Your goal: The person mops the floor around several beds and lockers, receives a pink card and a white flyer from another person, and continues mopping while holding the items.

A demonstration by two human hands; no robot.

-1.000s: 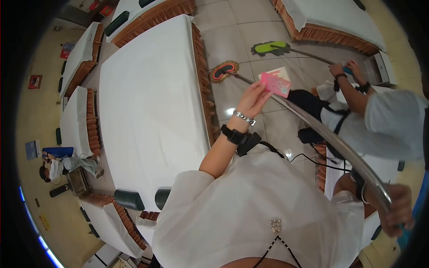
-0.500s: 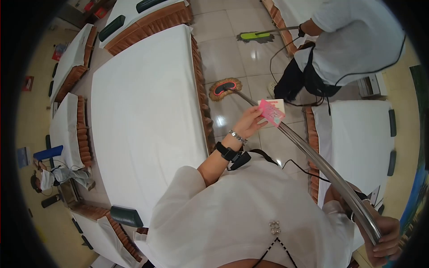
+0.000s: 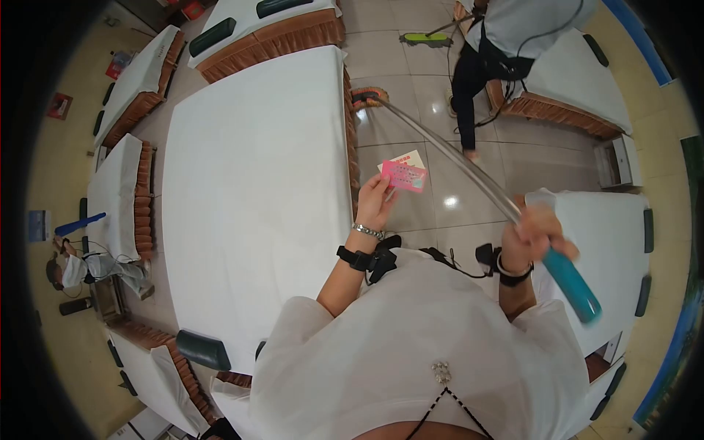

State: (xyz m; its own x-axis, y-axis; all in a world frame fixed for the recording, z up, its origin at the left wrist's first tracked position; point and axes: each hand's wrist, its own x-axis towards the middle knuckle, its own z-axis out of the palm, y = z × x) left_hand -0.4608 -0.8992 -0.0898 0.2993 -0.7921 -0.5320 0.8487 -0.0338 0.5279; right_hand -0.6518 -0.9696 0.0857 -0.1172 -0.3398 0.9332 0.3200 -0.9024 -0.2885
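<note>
My left hand (image 3: 375, 199) holds up a pink card and a pale card (image 3: 402, 174) between its fingers, above the tiled floor. My right hand (image 3: 534, 233) grips a long silver mop pole (image 3: 447, 157) just above its teal grip (image 3: 572, 284). The pole runs up and left to a brown fringed mop head (image 3: 367, 96) on the floor, beside the corner of the large white-sheeted bed (image 3: 257, 191).
Another person (image 3: 506, 37) in a white top stands at the top right with a green flat mop (image 3: 425, 37). More white beds with orange skirts stand on the left, top and right (image 3: 601, 227). A seated person (image 3: 81, 268) is at far left.
My right hand has come up and inward along the pole to just above the teal grip. The mop head has moved further away along the bed. The other person has stepped further off.
</note>
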